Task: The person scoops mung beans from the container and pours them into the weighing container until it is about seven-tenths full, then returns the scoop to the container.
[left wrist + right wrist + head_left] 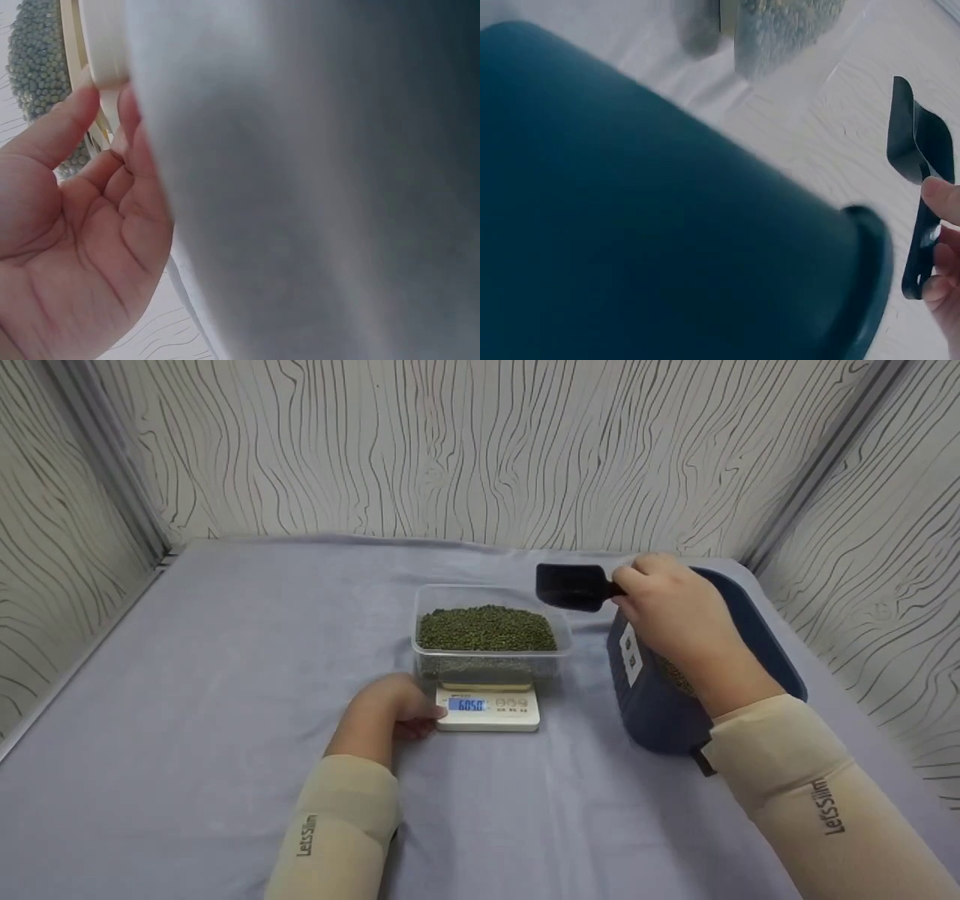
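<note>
My right hand (679, 604) grips the handle of a black scoop (571, 586), held above the left rim of a dark blue bin (757, 622). In the right wrist view, the thumb and fingers wrap the scoop (921, 139) handle, and no beans show in its bowl. My left hand (394, 701) pinches the left front corner of a white kitchen scale (487, 720), thumb on its top beside the lit display, which appears to read 605.0. On the scale stands a clear plastic container (491, 654) heaped with green mung beans (487, 628).
More beans (675, 675) show inside the bin, partly hidden by my right forearm. A pale cloth (225, 697) covers the table. Wood-grain patterned panels (480, 450) stand behind and at both sides.
</note>
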The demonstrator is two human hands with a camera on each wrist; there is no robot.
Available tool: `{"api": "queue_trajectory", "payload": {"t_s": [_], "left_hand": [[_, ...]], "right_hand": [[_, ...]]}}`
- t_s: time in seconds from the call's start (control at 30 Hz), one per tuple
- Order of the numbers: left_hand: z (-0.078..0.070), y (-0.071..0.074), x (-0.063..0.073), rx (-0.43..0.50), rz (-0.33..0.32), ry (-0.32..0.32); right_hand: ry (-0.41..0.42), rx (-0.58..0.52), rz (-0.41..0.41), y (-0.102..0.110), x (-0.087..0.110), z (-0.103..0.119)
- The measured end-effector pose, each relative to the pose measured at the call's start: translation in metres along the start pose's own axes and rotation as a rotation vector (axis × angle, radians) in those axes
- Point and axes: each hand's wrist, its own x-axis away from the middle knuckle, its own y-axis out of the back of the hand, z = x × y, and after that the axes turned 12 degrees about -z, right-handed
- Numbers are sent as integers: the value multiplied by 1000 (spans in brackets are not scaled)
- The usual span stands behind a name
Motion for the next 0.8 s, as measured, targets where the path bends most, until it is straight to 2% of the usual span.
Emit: {"api": "queue_trajectory", "payload": {"t_s": [0.23, 0.4, 0.63, 0.8], "left_hand": [[1, 0, 0, 14, -9, -2], [1, 0, 0, 9, -12, -6], [2, 1, 0, 22, -5, 3], [2, 0, -1, 27, -5, -1]], "right_hand": [[-247, -8, 171, 9, 5, -22], [-338, 11, 238, 11, 9, -42], [-543, 8, 411, 14, 16, -62], [-597, 17, 524, 12, 22, -73]]}}
